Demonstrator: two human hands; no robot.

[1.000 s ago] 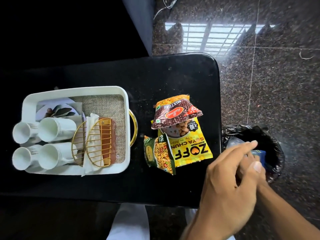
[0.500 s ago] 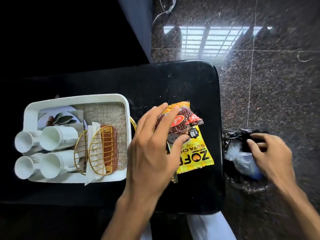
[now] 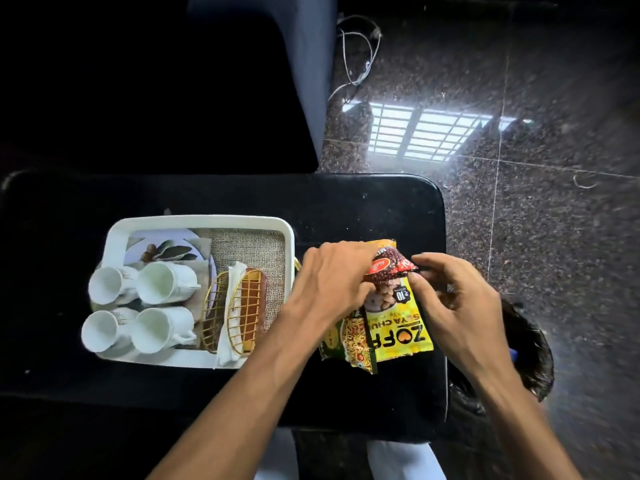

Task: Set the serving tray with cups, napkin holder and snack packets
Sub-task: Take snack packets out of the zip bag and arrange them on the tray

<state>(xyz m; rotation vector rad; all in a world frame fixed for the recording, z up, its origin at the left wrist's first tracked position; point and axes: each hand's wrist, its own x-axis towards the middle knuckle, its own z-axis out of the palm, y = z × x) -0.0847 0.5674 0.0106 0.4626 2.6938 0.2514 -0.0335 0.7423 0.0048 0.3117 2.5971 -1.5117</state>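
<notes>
The maroon packet (image 3: 388,270) tops the packet pile at the table's (image 3: 381,206) right edge, over the yellow packet (image 3: 398,332) and green packet (image 3: 346,344). The left hand (image 3: 332,282) pinches its left side; the right hand (image 3: 453,299) nips its right corner. The tray (image 3: 204,221), left of the pile, holds cups (image 3: 162,282) and napkin holder (image 3: 239,313). A weak corner pinch could drop it toward the bin (image 3: 533,348), just off that edge.

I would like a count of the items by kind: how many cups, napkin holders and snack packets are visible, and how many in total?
Cups: 4, lying on their sides in the white tray.
Napkin holder: 1, gold wire, in the tray.
Snack packets: 3, stacked on the black table, beside the tray.
Total: 8.
</notes>
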